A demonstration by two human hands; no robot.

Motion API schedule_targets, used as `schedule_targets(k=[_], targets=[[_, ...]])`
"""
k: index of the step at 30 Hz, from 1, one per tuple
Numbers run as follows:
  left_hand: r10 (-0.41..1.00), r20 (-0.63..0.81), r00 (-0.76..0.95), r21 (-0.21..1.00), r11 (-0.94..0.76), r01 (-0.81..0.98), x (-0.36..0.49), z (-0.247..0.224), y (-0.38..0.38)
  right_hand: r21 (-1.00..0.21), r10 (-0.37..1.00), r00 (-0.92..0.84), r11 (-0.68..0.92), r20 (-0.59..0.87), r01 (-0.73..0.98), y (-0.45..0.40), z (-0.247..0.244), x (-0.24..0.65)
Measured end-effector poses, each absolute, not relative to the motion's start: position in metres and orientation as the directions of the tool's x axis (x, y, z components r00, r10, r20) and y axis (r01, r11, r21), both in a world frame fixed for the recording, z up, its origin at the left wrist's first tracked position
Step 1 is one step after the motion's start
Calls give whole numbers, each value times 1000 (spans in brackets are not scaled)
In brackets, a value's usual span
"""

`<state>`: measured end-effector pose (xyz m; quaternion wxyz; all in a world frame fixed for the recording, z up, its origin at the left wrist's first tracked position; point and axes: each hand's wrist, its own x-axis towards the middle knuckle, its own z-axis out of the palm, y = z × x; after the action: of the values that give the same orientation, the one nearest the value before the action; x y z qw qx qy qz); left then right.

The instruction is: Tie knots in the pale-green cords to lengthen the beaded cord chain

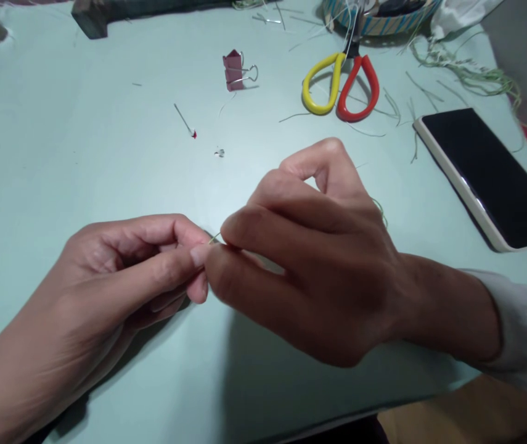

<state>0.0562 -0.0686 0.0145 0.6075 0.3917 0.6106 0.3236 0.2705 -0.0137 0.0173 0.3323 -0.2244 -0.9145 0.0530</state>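
My left hand pinches a thin green thread between thumb and index finger. Meeting it at the fingertips, my right hand is closed in a pinch on the same thread, its thumb and index finger pressed together. Only a short bit of the thread shows between the two hands; a green loop peeks out beyond the right hand. Beyond the hands lie a tiny clear piece and a pin with a red tip.
A maroon binder clip and scissors with yellow and red handles lie farther back. To the right rests a phone. Green thread scraps lie near a striped round container. A dark bar runs along the back.
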Motion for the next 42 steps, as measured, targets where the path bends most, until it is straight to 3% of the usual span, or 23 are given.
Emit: schedule_targets(k=[15,22,29,34,42], targets=[[890,-455,11,890,454,44,56,10,-67,-264,465,-687,885,559,383,-17,15,277],[888,-460,20,887,459,48,56,7,-66,-237,448,-635,889,629,393,-16,16,278],[900,-433,55,901,431,47,56,9,-65,-221,527,-643,839,556,497,-17,5,280],[887,-458,55,889,457,29,56,8,-64,-195,454,-617,876,642,441,-16,4,281],[890,-451,62,892,448,52,57,11,-65,-172,425,-642,892,638,418,-18,-2,278]])
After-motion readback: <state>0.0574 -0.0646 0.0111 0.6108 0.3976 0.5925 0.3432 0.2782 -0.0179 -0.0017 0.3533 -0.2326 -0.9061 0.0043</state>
